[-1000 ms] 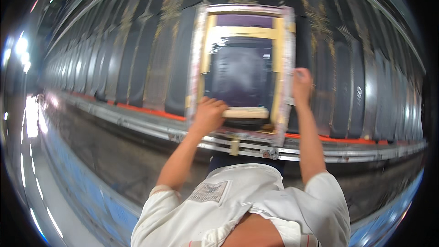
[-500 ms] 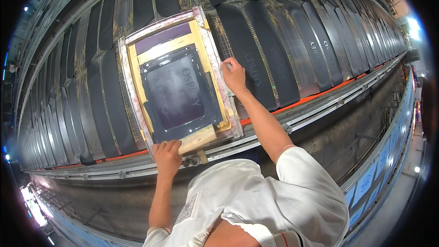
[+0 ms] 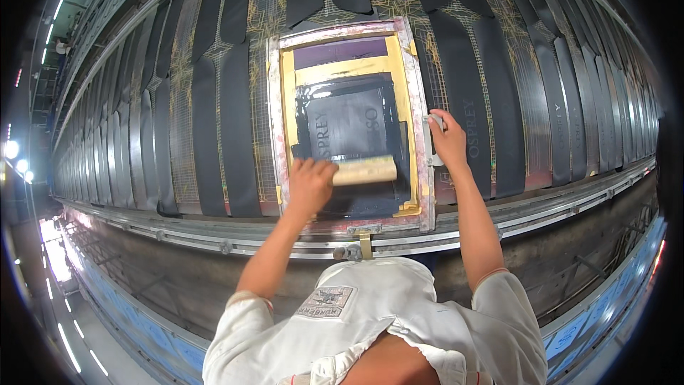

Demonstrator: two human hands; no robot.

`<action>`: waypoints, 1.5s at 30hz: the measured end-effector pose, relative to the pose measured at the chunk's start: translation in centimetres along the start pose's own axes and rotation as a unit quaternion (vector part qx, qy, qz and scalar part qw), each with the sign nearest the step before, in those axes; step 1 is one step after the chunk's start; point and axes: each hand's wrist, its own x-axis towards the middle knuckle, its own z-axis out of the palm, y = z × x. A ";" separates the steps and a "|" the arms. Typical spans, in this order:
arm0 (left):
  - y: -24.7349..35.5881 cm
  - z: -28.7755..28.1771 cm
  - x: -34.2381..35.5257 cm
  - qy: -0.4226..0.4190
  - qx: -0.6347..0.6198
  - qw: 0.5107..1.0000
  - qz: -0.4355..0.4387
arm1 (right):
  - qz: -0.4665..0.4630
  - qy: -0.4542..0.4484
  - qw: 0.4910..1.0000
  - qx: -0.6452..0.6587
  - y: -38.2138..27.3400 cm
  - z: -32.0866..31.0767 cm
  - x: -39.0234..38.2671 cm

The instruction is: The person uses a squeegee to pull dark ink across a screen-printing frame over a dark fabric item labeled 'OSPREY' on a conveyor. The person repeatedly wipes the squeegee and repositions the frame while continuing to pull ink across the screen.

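Note:
A screen-printing frame (image 3: 275, 110) with pale, stained bars and yellow tape inside lies on the long table before me. Dark, wet-looking ink (image 3: 360, 203) surrounds the greyish mesh window (image 3: 347, 125), where lettering shows through. My left hand (image 3: 311, 184) is closed round the left end of a squeegee (image 3: 368, 171) with a pale wooden handle. The squeegee lies crosswise over the near part of the mesh; its blade is hidden. At the frame's right bar, the fingers of my right hand (image 3: 449, 139) close on a light metal bracket (image 3: 434, 153).
Dark fabric pieces (image 3: 239, 117) lie in rows along the table on both sides of the frame. A metal rail (image 3: 534, 221) runs along the near edge, with a clamp-like fitting (image 3: 349, 251) below the frame. Blue panels (image 3: 153, 335) stand lower down.
The squeegee in my left hand has moved from the frame's near end farther up over the mesh. The view has turned, so the frame now appears straighter and farther right. My right hand keeps its hold.

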 end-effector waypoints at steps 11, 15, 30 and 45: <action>-9.6 1.1 11.8 0.024 -0.068 0.997 0.024 | 0.000 0.145 0.989 0.003 9.0 -9.3 -11.7; -11.2 1.2 14.3 -0.057 0.001 0.998 0.012 | 0.040 0.229 0.969 -0.087 14.8 -13.6 -17.9; 2.0 1.9 -4.8 0.013 -0.001 1.000 0.014 | -0.017 0.253 0.957 -0.142 24.6 -22.0 -20.3; 8.0 8.4 -1.7 -0.177 0.041 0.978 -0.106 | -0.285 0.137 0.895 -0.315 43.0 -26.6 -9.4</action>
